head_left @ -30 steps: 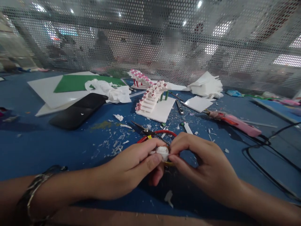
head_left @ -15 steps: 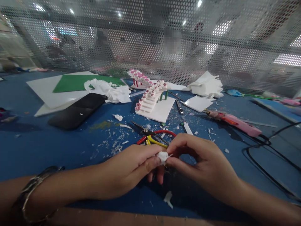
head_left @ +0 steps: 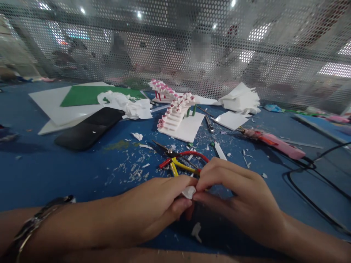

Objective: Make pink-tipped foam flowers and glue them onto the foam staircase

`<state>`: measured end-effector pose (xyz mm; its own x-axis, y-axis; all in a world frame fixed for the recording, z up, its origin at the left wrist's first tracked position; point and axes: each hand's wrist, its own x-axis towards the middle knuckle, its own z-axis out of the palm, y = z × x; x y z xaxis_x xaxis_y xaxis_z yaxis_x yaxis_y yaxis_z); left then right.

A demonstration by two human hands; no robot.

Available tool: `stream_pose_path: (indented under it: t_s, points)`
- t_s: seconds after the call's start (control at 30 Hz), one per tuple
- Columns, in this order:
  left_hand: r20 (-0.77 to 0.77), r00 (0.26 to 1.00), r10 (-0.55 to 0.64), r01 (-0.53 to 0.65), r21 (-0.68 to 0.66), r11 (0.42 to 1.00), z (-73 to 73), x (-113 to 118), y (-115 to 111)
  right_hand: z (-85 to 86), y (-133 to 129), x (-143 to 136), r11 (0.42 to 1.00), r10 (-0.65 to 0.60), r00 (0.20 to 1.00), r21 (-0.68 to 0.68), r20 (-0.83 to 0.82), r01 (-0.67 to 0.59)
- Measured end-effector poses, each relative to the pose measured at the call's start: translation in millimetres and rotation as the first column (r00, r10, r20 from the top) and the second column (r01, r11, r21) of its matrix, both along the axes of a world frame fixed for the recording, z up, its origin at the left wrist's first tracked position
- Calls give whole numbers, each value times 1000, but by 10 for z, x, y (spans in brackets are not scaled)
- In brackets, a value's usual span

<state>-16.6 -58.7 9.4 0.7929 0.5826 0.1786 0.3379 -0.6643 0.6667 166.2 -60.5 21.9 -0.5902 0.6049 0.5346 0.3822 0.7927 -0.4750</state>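
A small crumpled white piece [head_left: 188, 192], perhaps paper or foam, sits between my two hands above the table's near side. My left hand [head_left: 153, 204] is closed, pinching the piece between thumb and index finger. From the other side, my right hand [head_left: 238, 197] is closed too, its thumb and fingertips pressed together at the piece's right edge. Just beyond the hands lie red- and yellow-handled pliers [head_left: 171, 155], partly covered by my right fingers. Farther back stands a small white staircase model [head_left: 175, 115] with pink and dark red dots along it, on a white base.
A black phone-like slab [head_left: 89, 129], crumpled white tissue [head_left: 127, 104] and a green sheet [head_left: 85, 95] lie at left. On the right are a pink hot glue gun [head_left: 276, 142], its black cable [head_left: 301, 197] and stacked white sheets [head_left: 240, 98]. A perforated metal screen [head_left: 170, 44] stands behind.
Both hands have come slightly lower and nearer to me, with the white piece turned between them. My right fingers have drawn closer together, and more of the pliers' handles shows.
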Motion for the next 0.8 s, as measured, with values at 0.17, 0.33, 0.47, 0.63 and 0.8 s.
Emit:
stream_pose_path:
  t_s: [0.17, 0.33, 0.47, 0.63, 0.8]
  points:
    - [-46, 998, -30, 35, 114, 993, -39, -21, 63, 26, 11, 9, 999, 48, 999, -21, 5, -48]
    - [-92, 994, -52, 73, 250, 966, -43, -56, 121, 82, 80, 52, 1000, 31, 999, -5, 22, -31]
    - [-127, 991, -44, 101, 486, 868, -41, -94, 175, 237, 142, 263, 991, -117, 985, 79, 128, 108]
    - [-183, 983, 10, 136, 764, 631, 13, -137, 202, 498, 153, 770, 822, -512, 788, 459, 341, 337]
    - [-210, 975, 78, 149, 869, 471, 21, -185, 183, 500, 193, 1306, 434, -880, 187, 580, 437, 689]
